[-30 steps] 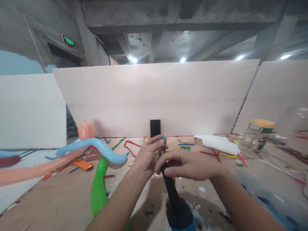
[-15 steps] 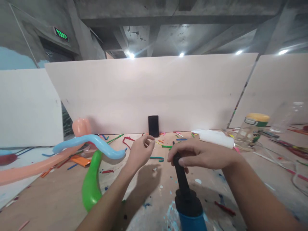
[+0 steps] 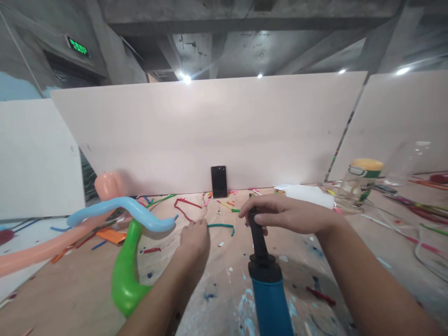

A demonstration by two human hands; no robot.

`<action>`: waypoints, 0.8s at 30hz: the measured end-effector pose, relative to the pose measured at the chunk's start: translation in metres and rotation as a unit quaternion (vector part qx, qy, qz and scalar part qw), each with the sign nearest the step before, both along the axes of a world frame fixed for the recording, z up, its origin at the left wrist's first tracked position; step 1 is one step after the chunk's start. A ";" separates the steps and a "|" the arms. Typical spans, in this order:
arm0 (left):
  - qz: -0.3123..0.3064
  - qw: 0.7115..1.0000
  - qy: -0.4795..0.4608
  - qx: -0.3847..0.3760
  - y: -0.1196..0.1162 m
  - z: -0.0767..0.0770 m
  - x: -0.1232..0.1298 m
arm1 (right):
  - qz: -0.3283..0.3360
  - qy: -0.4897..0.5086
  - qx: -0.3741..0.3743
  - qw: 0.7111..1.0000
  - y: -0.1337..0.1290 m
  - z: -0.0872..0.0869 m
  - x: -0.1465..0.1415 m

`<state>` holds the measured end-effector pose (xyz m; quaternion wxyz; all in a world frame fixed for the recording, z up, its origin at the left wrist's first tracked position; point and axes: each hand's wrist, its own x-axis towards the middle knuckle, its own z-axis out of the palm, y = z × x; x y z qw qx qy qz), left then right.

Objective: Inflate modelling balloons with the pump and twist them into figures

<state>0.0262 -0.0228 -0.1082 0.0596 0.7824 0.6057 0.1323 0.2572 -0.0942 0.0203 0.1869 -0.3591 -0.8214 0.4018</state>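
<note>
My right hand (image 3: 280,214) is closed loosely around the black nozzle (image 3: 258,240) at the top of a balloon pump, whose blue barrel (image 3: 271,303) runs off the lower edge of the view. My left hand (image 3: 196,238) is low over the table, knuckles up and fingers bent downward. Its fingertips are hidden, so I cannot tell whether they pinch anything. A limp teal balloon (image 3: 222,226) lies at that hand's right side, one end meeting it. Just beyond lies a bent, limp red balloon (image 3: 187,202).
An inflated light-blue balloon (image 3: 122,205), a green one (image 3: 126,280) and a peach one (image 3: 42,249) lie at the left. A phone (image 3: 219,182) leans on the white board (image 3: 210,130). White paper (image 3: 308,195) and a yellow-lidded bottle (image 3: 360,184) stand at the right.
My left hand has come down and slightly left to the table beside the teal balloon. My right hand keeps its hold on the pump. The whole view has shifted slightly.
</note>
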 end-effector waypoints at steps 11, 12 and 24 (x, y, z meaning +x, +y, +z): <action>-0.058 0.927 -0.343 -0.137 -0.006 0.038 0.005 | 0.023 0.077 -0.005 0.997 0.003 -0.008 -0.030; -0.078 0.867 -0.462 -0.169 -0.010 0.046 0.007 | 0.027 0.076 0.002 0.997 0.004 -0.010 -0.032; -0.026 0.491 -0.819 -0.295 -0.061 0.100 0.014 | 0.106 0.040 0.035 0.993 -0.013 -0.004 -0.041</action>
